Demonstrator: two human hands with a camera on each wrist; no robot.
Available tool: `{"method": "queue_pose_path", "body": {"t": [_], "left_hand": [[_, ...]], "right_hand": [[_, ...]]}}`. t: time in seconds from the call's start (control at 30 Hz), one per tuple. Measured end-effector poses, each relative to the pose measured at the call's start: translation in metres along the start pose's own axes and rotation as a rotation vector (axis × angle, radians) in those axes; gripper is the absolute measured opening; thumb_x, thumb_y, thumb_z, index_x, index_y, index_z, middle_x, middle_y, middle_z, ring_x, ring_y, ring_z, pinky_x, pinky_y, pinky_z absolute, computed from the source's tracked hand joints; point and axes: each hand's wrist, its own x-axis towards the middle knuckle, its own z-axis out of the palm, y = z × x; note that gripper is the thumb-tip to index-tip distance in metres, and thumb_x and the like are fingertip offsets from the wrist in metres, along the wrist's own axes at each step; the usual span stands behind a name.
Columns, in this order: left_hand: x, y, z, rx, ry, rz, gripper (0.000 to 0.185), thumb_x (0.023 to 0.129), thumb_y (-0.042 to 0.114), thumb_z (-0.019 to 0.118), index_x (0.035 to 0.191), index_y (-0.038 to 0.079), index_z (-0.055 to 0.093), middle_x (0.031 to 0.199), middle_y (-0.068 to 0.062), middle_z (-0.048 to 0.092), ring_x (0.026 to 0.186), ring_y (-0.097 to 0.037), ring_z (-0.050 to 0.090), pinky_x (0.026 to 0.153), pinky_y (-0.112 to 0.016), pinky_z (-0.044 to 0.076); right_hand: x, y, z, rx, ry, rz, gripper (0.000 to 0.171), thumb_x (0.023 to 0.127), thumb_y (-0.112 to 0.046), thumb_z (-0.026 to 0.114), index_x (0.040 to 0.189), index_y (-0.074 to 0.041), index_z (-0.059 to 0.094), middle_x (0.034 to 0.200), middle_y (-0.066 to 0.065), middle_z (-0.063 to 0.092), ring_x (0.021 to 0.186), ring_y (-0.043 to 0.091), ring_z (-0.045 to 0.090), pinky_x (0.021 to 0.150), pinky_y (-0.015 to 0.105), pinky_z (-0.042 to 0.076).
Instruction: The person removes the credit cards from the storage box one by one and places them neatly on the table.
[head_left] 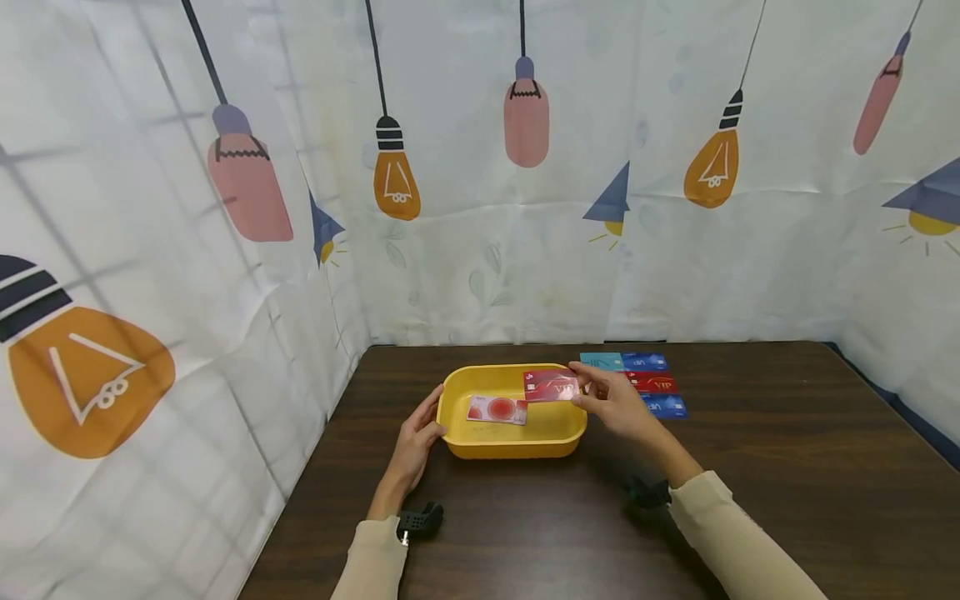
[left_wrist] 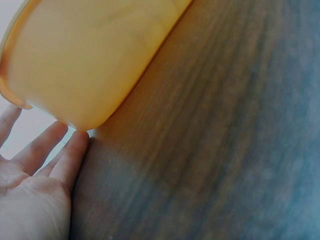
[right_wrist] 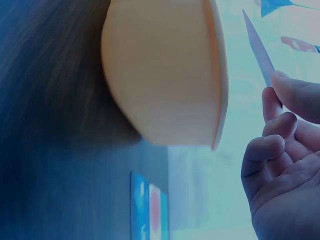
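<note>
A yellow plastic tub [head_left: 513, 450] stands on the dark wooden table. My left hand [head_left: 411, 437] is at its left end; in the left wrist view the fairly straight fingers [left_wrist: 42, 145] touch the outer wall. My right hand [head_left: 618, 404] pinches a red VIP card [head_left: 551, 386] between thumb and fingers, over the tub's right part. From the right wrist view, the card [right_wrist: 259, 52] shows nearly edge-on, higher than the rim. A pale pink card with a red round pattern [head_left: 497, 409] lies inside the tub.
Several cards lie right of the tub, behind my right hand: a light blue one [head_left: 602, 361], a blue one [head_left: 645, 362], a red VIP one [head_left: 654, 382] and another blue one [head_left: 666, 407]. A white cloth with printed lamps [head_left: 450, 275] hangs behind the table and along its sides.
</note>
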Motion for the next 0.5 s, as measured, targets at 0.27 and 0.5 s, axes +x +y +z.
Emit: {"method": "queue_pose_path", "body": {"t": [0.27, 0.5], "left_hand": [[-0.002, 0.001, 0.0, -0.005, -0.005, -0.015, 0.068, 0.095, -0.007, 0.046, 0.159, 0.014, 0.038, 0.156, -0.023, 0.044, 0.135, -0.042, 0.045, 0.098, -0.024, 0.053], [-0.001, 0.003, 0.001, -0.008, -0.006, -0.013, 0.068, 0.095, -0.006, 0.045, 0.159, 0.015, 0.038, 0.158, -0.022, 0.043, 0.136, -0.042, 0.044, 0.1, -0.024, 0.052]], "right_hand": [[-0.014, 0.02, -0.019, 0.012, 0.03, -0.024, 0.056, 0.093, -0.015, 0.074, 0.146, -0.01, 0.057, 0.104, 0.014, 0.061, 0.078, 0.02, 0.05, 0.056, 0.023, 0.045], [-0.026, 0.035, -0.034, 0.048, 0.069, -0.019, 0.056, 0.092, -0.018, 0.075, 0.145, -0.008, 0.057, 0.109, 0.017, 0.064, 0.074, 0.014, 0.051, 0.057, 0.024, 0.045]]}}
